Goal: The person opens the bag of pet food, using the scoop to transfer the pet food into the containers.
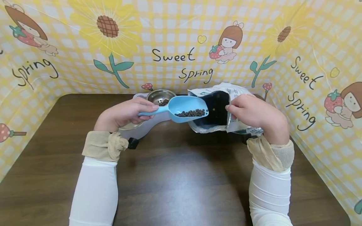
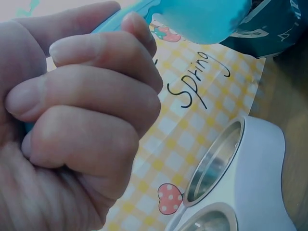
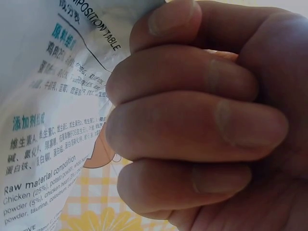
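Note:
My left hand [image 1: 127, 113] grips the handle of a light blue scoop [image 1: 183, 102], its fingers curled round it. Dark brown kibble [image 1: 190, 113] lies along the lower side of the scoop. The scoop's front lip overlaps the mouth of a white printed pet food bag [image 1: 210, 91], whose dark inside shows. My right hand [image 1: 251, 110] pinches the bag's right edge between thumb and fingers. In the right wrist view, curled fingers [image 3: 192, 120] lie against the bag's printed side [image 3: 53, 125]. The left wrist view shows the scoop [image 2: 202, 19] beyond the left fingers.
Behind the left hand stands a pale double pet feeder [image 1: 152, 121]. Its back steel bowl [image 1: 161, 94] has some kibble in it; the front bowl [image 1: 131, 126] is partly hidden by the wrist. A checked yellow cloth [image 1: 169, 31] hangs round the back and sides of the brown table [image 1: 175, 182].

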Motion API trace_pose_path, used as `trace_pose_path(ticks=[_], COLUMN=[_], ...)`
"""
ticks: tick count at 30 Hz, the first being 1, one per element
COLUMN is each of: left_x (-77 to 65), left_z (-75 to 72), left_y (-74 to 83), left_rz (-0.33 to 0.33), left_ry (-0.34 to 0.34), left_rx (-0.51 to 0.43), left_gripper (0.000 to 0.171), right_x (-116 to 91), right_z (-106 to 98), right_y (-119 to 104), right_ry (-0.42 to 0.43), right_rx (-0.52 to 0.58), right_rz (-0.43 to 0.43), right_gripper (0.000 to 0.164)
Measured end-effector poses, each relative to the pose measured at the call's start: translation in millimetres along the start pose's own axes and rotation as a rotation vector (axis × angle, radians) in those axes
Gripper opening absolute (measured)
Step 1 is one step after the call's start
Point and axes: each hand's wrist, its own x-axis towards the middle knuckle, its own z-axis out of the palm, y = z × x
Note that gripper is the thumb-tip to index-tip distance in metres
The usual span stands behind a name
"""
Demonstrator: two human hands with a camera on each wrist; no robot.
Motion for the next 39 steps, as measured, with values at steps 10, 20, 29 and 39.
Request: trace_pose_path(ticks=[10, 20, 29, 39], left_x=[-10.7, -28.3, -43.9, -44.9], left_z=[-13.1, -31.9, -44.6, -49.7], left_y=[-3.9, -13.5, -20.2, -20.7], left_rz=[0.035, -0.014, -0.019, -0.066], left_ry=[0.009, 0.123, 0.171, 0.322], left_rx=[-0.021, -0.058, -0.038, 0.0], left_gripper=[0.035, 0.029, 0.027, 0.031], right_x=[0, 1, 0, 1], right_z=[0, 0, 1, 1], right_y=[1, 1, 2, 3], right_ry=[0.007, 0.021, 0.015, 0.017], right_rx=[-0.007, -0.012, -0.004, -0.012], right_rz=[-0.003, -0.018, -0.025, -0.028], right_gripper=[0.047, 0.048, 0.048, 0.049])
